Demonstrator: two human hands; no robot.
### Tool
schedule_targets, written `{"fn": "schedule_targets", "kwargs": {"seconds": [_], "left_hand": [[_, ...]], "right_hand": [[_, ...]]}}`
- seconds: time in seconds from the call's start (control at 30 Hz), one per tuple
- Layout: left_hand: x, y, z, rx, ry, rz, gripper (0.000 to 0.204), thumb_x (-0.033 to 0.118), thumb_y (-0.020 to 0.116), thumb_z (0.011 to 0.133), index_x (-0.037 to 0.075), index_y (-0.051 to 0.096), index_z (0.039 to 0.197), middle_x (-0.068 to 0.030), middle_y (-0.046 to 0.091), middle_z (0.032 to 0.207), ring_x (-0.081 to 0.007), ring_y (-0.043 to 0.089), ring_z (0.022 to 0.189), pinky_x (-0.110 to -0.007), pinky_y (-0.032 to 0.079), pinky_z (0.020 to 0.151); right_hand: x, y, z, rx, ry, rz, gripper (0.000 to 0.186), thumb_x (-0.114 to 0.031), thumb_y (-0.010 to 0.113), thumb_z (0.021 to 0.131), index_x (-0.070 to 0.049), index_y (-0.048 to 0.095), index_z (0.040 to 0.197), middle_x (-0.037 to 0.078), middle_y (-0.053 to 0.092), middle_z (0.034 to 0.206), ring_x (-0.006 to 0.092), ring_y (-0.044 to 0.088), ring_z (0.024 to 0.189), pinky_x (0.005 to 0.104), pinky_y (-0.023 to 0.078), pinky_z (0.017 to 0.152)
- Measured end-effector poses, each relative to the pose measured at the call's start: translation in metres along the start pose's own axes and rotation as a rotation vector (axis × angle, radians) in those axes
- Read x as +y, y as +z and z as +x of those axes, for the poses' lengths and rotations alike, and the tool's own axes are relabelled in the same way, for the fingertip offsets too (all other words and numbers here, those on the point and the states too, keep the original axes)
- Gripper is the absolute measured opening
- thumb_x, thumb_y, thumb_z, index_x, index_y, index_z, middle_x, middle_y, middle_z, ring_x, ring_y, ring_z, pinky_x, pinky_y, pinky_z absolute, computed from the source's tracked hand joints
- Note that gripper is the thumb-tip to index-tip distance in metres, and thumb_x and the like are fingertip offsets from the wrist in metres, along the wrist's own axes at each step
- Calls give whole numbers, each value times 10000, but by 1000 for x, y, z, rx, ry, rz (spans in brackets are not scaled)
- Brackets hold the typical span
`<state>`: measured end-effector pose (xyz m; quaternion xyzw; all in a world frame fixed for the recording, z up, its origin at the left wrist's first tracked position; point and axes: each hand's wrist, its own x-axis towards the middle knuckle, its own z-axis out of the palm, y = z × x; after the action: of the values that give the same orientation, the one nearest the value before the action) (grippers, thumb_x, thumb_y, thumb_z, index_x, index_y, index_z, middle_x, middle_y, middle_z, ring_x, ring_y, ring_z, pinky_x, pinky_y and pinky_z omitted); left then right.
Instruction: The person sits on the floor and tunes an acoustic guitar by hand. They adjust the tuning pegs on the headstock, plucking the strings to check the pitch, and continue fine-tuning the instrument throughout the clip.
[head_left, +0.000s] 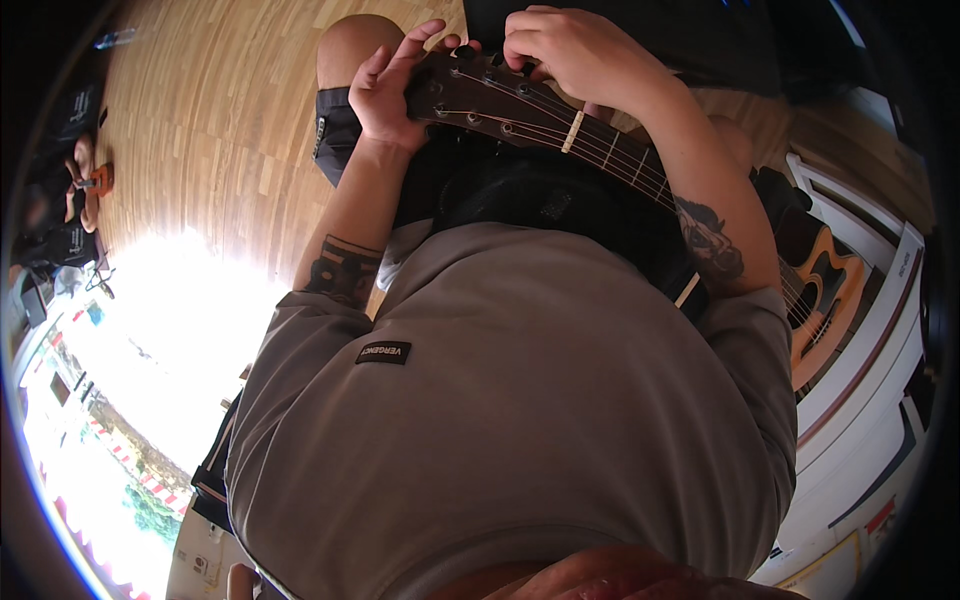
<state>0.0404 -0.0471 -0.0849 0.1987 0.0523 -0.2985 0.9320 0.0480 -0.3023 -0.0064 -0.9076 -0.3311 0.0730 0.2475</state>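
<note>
An acoustic guitar lies across my lap, its dark headstock (470, 100) at the upper middle and its strings running over a pale nut (572, 132) onto the neck (625, 160). My left hand (385, 105) cups the end of the headstock, with some fingers stretched out and others partly hidden behind it. On the far edge, my right hand (570, 50) is closed with bent fingers at a tuning peg (527, 68), which the fingertips mostly cover. My right forearm hides part of the neck. Beyond it shows a light wood guitar body (845, 285), apparently of the same guitar.
Wooden floor (220, 100) spreads to the left, with strong glare from a bright window area (190, 310). Another person (75, 190) sits at the far left with a small orange instrument (101, 180). A white frame (850, 400) stands close on my right. Dark cloth (700, 40) lies beyond my hands.
</note>
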Motion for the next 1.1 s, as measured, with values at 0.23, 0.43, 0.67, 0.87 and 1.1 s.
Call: {"fn": "schedule_targets", "kwargs": {"seconds": [0.23,0.43,0.67,0.87,1.1], "left_hand": [[1,-4,-1,-49,-6,-45,646,489,369,973,35,497,1415,-179,541,1269,-437,483,1342,-583,438,1095],[2,0,-2,-15,-8,-25,649,492,375,971,34,499,1415,-179,542,1260,-436,477,1345,-586,430,1100],[1,-3,0,-10,-2,-24,647,498,398,966,37,505,1408,-186,547,1269,-437,480,1344,-582,431,1101],[0,-1,0,7,4,4,648,502,390,969,37,507,1404,-184,548,1260,-436,475,1350,-581,432,1101],[-1,0,-1,5,11,-11,646,504,415,962,36,518,1395,-179,544,1254,-439,476,1347,-589,432,1100]], "right_hand": [[-2,0,18,149,-296,-138,103,5,664,750,-72,615,702,73,632,789,275,649,793,391,525,752],[10,9,23,54,-231,-141,101,31,660,753,-69,669,766,64,662,812,240,678,830,375,534,743],[25,31,18,168,-181,56,227,103,659,690,-73,519,659,32,538,711,233,626,780,397,493,645],[20,17,15,-64,32,217,164,84,665,724,-52,576,739,45,577,752,197,625,780,353,476,642],[34,4,-2,-184,347,637,284,-314,685,922,-43,741,985,45,710,889,145,645,844,309,497,813]]}}
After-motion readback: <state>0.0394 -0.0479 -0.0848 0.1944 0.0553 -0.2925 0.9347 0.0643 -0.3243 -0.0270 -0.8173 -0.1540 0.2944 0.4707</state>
